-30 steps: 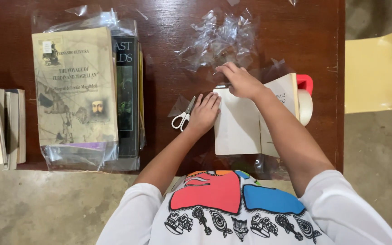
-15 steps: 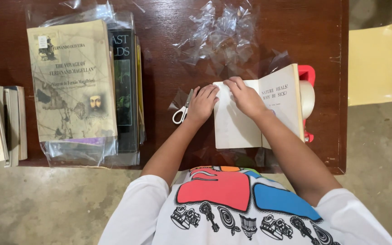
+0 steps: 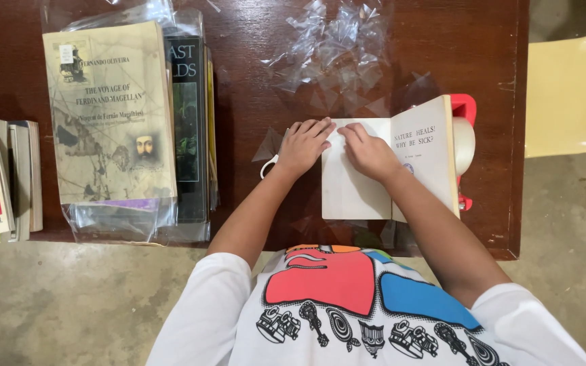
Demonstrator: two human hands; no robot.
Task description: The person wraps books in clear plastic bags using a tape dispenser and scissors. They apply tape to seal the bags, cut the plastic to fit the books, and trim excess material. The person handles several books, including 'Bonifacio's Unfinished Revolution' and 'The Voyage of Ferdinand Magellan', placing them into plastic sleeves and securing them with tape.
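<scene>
Pressing left hand [image 3: 303, 144], right hand [image 3: 369, 152] on open book [image 3: 347, 190]; spine running away from person

Left hand [image 3: 303, 144] flat at left edge of open cream book [image 3: 361, 183], fingers [image 3: 320, 127] spread on page. Right hand [image 3: 369, 152] presses inside cover beside it. White-handled scissors [image 3: 266, 165] partly hidden under left hand. Red tape dispenser [image 3: 464, 135] behind raised page. Clear plastic scraps [image 3: 334, 41] on dark wooden bench [image 3: 245, 102]. Plastic-wrapped books [image 3: 113, 115] stacked at left.
</scene>
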